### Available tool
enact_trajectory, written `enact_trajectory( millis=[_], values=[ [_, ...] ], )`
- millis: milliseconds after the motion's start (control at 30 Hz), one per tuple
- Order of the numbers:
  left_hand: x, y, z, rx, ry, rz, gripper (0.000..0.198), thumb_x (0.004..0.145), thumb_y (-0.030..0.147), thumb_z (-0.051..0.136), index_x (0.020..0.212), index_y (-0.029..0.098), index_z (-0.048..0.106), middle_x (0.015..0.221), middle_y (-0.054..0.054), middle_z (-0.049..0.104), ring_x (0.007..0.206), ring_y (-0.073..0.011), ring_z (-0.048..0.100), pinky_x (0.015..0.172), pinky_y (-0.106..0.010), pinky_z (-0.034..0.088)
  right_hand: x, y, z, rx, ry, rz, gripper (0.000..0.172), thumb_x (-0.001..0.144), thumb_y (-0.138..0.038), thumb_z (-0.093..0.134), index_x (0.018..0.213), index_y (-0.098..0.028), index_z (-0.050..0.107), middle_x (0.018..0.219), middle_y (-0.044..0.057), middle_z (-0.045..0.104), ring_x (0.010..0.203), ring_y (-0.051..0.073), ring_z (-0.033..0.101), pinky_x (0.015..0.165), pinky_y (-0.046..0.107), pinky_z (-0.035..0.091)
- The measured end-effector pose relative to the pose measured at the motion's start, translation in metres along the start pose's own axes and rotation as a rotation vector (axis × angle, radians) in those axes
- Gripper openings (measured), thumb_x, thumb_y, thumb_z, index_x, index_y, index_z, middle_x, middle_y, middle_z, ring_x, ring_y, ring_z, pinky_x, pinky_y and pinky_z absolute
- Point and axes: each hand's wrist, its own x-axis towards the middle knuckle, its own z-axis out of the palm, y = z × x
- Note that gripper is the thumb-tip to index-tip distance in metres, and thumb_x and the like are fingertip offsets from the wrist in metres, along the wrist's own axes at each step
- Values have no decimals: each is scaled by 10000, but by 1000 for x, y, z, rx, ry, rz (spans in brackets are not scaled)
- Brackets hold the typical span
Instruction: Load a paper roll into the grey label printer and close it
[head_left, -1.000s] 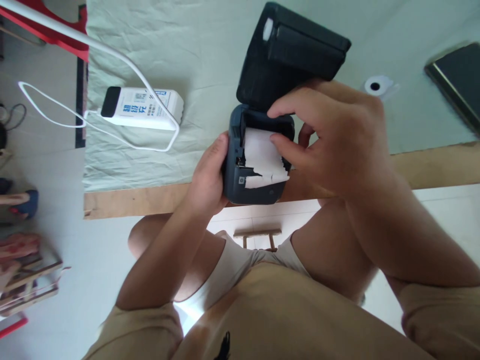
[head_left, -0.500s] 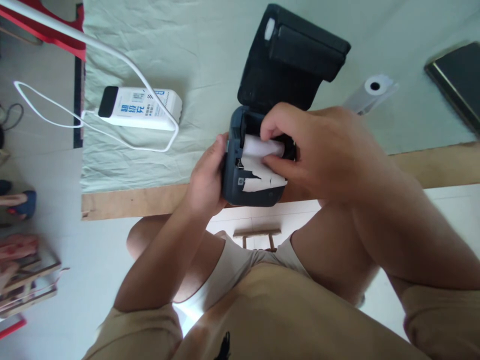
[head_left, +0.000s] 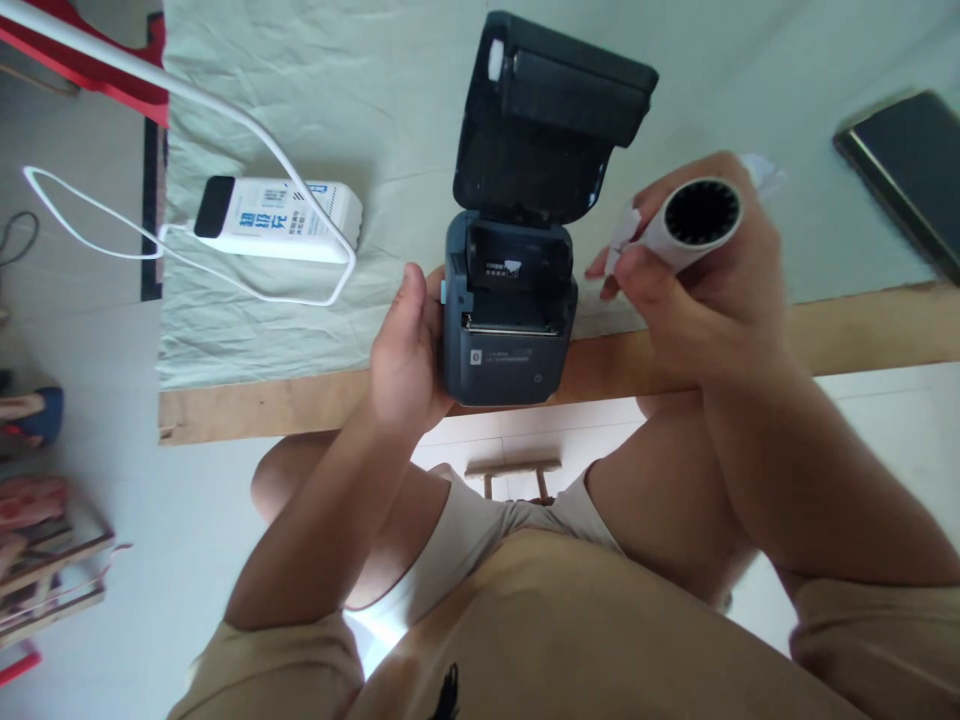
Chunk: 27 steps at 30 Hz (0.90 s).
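Lifted out since the earlier frame, the white paper roll (head_left: 661,242) sits wrapped in the right hand (head_left: 739,275) beside the open portable printer (head_left: 517,370), which the left hand (head_left: 407,355) grips at the front edge of the bench (head_left: 300,405); unloading seems in hand, and the next move likely calls for controlling the roll's loose end.

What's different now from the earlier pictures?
The right hand has lifted the paper roll out of the printer and carried it rightward. The left hand still holds the printer, the lid stays open, and the white power bank lies where it was.
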Motion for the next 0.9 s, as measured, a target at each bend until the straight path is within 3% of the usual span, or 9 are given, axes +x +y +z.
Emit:
enact_trajectory(
  millis=[133,267,400,467,567,633,700,767,900],
  values=[
    [-1,2,1,-29,-26,-33,547,1065,610,347,1169,201,694,1015,-52,798,1278,-273,711,1053,-381,615,-5,4,-11,-424,-55,-141,272,936,-537,667,1002,-278,614,938,46,670,933,221,664,833,411,563],
    [-1,2,1,-28,-24,-36,558,1061,625,345,1136,203,701,1000,-49,801,1269,-282,717,1050,-397,622,-6,9,-12,-527,-158,60,350,922,-430,692,1221,-300,566,1195,65,714,1115,269,706,971,464,572],
    [-1,1,0,4,-18,-4,556,1046,648,377,1083,201,707,1022,-56,800,1294,-294,705,1072,-405,614,-9,6,-9,-633,-246,209,519,908,-412,682,1382,-287,510,1190,79,740,1081,313,728,949,529,586],
    [-1,0,0,12,-9,8,552,1052,635,370,1077,201,709,1022,-56,800,1302,-291,700,1078,-400,611,-10,0,-15,-646,-172,59,493,913,-452,674,1359,-273,565,1211,76,738,1067,303,731,924,518,598],
    [-1,1,1,-3,-15,14,542,1071,591,339,1110,201,712,1020,-56,802,1304,-279,699,1064,-378,617,-6,-1,-36,-702,97,-269,411,974,-408,600,1368,-295,630,1270,42,727,1161,304,706,984,511,561],
    [-1,1,1,-12,-23,8,534,1077,573,328,1146,207,710,1029,-52,804,1289,-273,708,1037,-363,628,-1,9,-51,-725,183,-337,481,974,-335,603,1454,-289,598,1374,62,688,1289,340,654,1077,525,506],
    [-1,0,1,-5,-25,-8,536,1072,587,336,1167,211,706,1032,-50,804,1269,-278,720,1009,-361,640,2,25,-60,-728,134,-271,571,896,-265,690,1456,-200,605,1375,149,664,1316,359,621,1098,511,490],
    [-1,-1,0,8,-20,-10,556,1051,638,369,1155,211,708,1030,-54,802,1258,-291,725,998,-372,644,5,41,-60,-749,70,-49,607,800,-246,801,1380,-148,651,1312,208,658,1251,344,626,1064,490,499],
    [-1,-2,-2,17,-16,15,581,1007,709,434,1111,211,714,1026,-62,797,1274,-306,717,1027,-396,632,6,56,-49,-799,8,287,621,763,-251,858,1352,-215,664,1260,177,642,1109,265,628,1009,432,498]
  ],
)
